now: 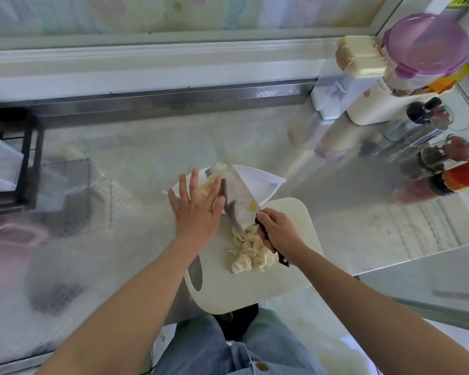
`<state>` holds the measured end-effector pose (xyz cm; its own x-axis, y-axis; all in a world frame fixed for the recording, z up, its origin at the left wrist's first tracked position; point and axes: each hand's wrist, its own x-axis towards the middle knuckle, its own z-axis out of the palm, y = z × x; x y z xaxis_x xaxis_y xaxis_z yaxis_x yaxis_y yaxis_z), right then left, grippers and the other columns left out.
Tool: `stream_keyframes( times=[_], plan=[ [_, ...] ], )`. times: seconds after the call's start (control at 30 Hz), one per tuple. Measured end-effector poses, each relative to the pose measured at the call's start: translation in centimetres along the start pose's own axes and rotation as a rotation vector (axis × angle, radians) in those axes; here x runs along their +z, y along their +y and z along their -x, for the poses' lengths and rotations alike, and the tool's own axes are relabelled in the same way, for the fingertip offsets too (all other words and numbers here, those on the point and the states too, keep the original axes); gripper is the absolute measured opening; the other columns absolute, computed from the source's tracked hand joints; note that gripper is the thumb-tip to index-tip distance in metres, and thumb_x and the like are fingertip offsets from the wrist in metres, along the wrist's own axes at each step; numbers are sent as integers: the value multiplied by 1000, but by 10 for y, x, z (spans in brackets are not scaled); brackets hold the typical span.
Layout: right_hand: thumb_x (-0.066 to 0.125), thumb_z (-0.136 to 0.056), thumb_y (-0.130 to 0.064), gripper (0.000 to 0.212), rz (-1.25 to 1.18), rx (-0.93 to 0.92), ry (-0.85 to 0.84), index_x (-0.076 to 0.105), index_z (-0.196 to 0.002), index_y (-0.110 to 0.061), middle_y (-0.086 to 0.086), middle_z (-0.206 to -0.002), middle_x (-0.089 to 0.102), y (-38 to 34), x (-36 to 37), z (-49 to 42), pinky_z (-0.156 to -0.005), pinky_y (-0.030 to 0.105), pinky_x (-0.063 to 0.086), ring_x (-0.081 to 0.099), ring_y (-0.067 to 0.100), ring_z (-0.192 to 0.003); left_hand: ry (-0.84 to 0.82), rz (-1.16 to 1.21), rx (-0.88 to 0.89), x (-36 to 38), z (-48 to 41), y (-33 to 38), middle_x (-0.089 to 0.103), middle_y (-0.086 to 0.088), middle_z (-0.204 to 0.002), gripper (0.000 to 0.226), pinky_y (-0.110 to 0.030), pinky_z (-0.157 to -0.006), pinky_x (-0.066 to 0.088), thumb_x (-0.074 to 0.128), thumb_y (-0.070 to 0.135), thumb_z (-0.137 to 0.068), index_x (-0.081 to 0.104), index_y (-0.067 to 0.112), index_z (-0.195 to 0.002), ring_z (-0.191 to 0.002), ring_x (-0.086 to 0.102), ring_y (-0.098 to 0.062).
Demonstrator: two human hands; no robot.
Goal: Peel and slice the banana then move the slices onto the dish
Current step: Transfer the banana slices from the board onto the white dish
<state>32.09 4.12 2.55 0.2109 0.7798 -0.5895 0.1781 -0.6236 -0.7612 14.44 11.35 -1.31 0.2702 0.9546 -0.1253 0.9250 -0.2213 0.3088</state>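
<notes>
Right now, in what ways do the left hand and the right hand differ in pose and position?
The left hand is open with straight fingers; the right hand grips the cleaver by its handle. The left hand lies over the dish, beside the blade; the right hand is over the cutting board, above the banana slices. Both are bare.

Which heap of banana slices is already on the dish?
The far heap between the left hand and the cleaver; the other heap lies on the cutting board.
</notes>
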Motion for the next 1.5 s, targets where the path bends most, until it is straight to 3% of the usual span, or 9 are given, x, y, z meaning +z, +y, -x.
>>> stream_keyframes(
  times=[0.3, 0.5, 0.67, 0.77, 0.93, 1.1, 1.23, 1.33, 1.5],
  plan=[
    [43, -96, -19, 25, 24, -13, 8, 49, -73, -10, 6, -57, 49, 6, -17, 2, -37, 22, 27, 33, 14, -36, -9, -117, 52, -3, -6, 8, 0, -6, -161, 50, -60, -114, 1, 22, 48, -99, 17, 42, -149, -146, -9, -34],
    [43, -97, -19, 26, -33, -22, 41, 48, -73, -10, 5, -57, 48, 10, -27, 2, -37, 23, 26, 32, 15, -37, -89, -133, 20, -5, -5, 13, -3, -6, -161, 55, -57, -115, -1, 7, 51, -98, 16, 37, -151, -146, -12, -32],
    [44, -99, -35, 34, -108, -45, 135, 46, -77, -9, 4, -56, 46, 32, -55, 14, -37, 24, 28, 34, 16, -36, 22, -19, 113, -2, 14, 26, 28, -14, -152, 57, -52, -111, 21, 16, 43, -96, 38, 25, -145, -140, 21, -35],
    [49, -97, -44, 41, -95, -44, 194, 44, -75, -10, 4, -54, 44, 56, -71, 26, -35, 22, 28, 34, 16, -35, 11, 47, 279, 5, 35, 38, 46, -10, -136, 48, -45, -105, 35, 24, 33, -97, 50, 19, -134, -129, 37, -29],
    [48, -99, -38, 42, -14, 12, 276, 44, -73, -4, 9, -51, 43, 106, -87, 47, -35, 25, 29, 33, 19, -33, -83, 34, 354, 29, 69, 45, 54, -11, -133, 48, -43, -102, 42, 29, 31, -95, 53, 10, -131, -125, 48, -29],
    [50, -96, -38, 40, 65, 59, 289, 41, -68, -10, 5, -50, 43, 129, -81, 62, -35, 24, 32, 38, 18, -35, -173, -7, 272, 47, 87, 48, 28, -17, -154, 63, -50, -115, 24, 21, 43, -96, 30, 10, -148, -144, 22, -31],
    [48, -94, -40, 44, 140, 86, 256, 40, -71, -4, 8, -55, 43, 131, -67, 63, -34, 26, 36, 39, 19, -39, -222, 11, 259, 55, 90, 51, 3, -16, -160, 77, -41, -121, 8, 3, 53, -90, 7, 9, -153, -148, 1, -27],
    [47, -92, -41, 44, 195, 108, 213, 41, -75, -1, 9, -60, 45, 127, -57, 63, -34, 25, 37, 39, 21, -43, -229, 79, 240, 57, 91, 53, -4, -14, -160, 82, -30, -118, -1, -1, 56, -86, 1, 8, -152, -148, -4, -25],
    [48, -95, -40, 40, 167, 99, 111, 42, -70, -10, 9, -59, 45, 116, -44, 61, -35, 25, 36, 39, 17, -38, -229, 107, 240, 58, 90, 52, -3, -11, -160, 84, -28, -119, -1, -2, 58, -85, -1, 7, -152, -148, -6, -22]
  ],
)
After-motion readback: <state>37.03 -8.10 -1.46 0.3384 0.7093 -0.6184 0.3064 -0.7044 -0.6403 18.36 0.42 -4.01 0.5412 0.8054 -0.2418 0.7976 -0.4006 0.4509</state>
